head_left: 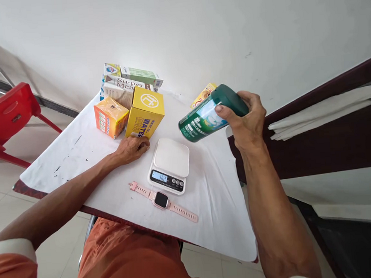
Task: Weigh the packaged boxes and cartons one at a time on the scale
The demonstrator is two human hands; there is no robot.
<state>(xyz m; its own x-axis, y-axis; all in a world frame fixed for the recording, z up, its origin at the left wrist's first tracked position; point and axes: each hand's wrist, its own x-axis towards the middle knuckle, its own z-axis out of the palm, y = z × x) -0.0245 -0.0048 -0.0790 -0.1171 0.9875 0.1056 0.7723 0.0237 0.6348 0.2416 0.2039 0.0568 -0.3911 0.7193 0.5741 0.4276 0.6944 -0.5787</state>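
Observation:
My right hand is wrapped round a dark green canister, held tilted on its side in the air just right of and above a white kitchen scale. The scale's pan is bare and its display shows digits. My left hand rests on the white tablecloth with its fingers curled, touching the bottom of a yellow box. A pink smartwatch lies flat in front of the scale.
An orange-yellow packet and a stack of cartons stand behind the yellow box. A yellow sachet lies at the table's far edge. A red plastic chair is at left; a dark wooden frame at right.

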